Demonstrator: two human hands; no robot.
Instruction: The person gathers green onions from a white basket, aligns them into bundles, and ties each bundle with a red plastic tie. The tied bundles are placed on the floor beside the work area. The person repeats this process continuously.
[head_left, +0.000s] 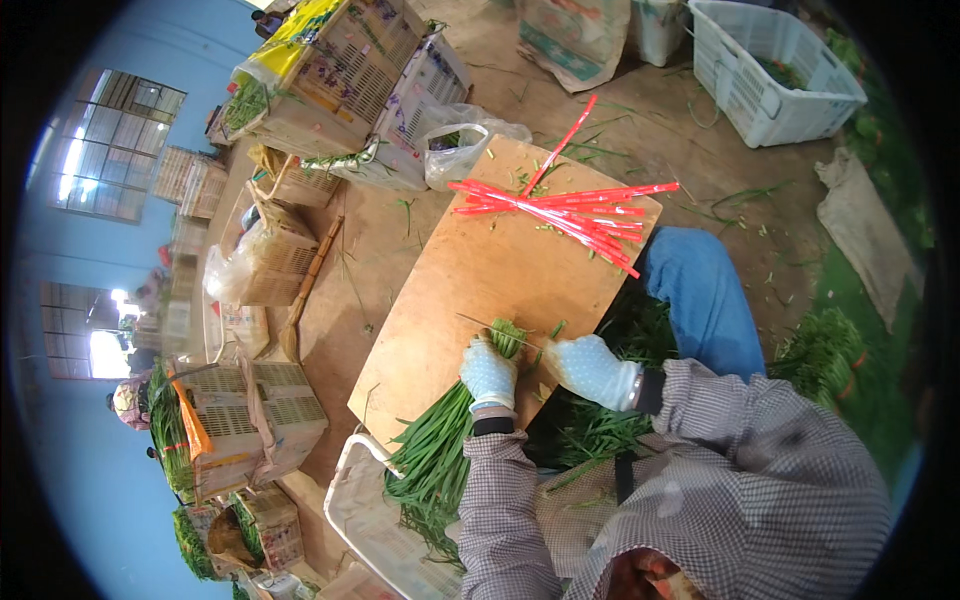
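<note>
My left hand (489, 375), in a pale blue dotted glove, is closed around a bundle of long green stalks (439, 435) near the lower edge of a wooden board (442, 292). The cut-looking stalk ends point up the board, and the leaves hang over a white crate. Right of it is my gloved right hand (589, 371), its fingers curled at the handle end of a thin knife (487, 324); the handle itself is hidden. The blade lies across the stalk ends. Red printed tie strips (555, 206) lie crossed at the board's far end, among small stalk bits.
A white plastic crate (341, 480) stands below the board. Stacked crates (352, 67) and a clear plastic bag (450, 161) are beyond it. A broom (311, 281) lies on the floor at left. Another white crate (780, 94) is at upper right, with green bundles (821, 356) at right.
</note>
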